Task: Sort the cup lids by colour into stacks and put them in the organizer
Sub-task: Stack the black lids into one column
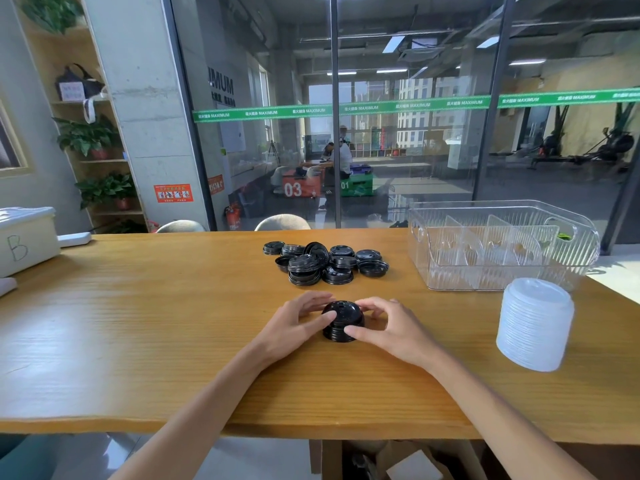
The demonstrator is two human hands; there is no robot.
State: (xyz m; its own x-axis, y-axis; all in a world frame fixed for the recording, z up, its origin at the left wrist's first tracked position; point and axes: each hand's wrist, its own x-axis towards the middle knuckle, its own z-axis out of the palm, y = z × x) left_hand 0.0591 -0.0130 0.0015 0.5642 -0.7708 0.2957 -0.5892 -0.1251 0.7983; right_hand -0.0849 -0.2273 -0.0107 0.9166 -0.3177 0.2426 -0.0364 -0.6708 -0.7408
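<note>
We hold a short stack of black lids [343, 322] upright on the wooden table [138, 323], near the front edge and a little right of centre. Our left hand [294, 323] curls round its left side and our right hand [388, 327] round its right, thumbs pressed to the near face, so both hands grasp the stack. Just beyond it lies a loose pile of black lids [323, 263], some overlapping, some tilted. To the right stands a tall stack of white lids [533, 323], close to the clear organizer [502, 244] with its upright dividers at the far right of the table. A white box marked B [24, 240] sits at the far left. Behind the table runs a glass wall [398, 116] with a green stripe, and a shelf with potted plants [93, 140] stands far left.
</note>
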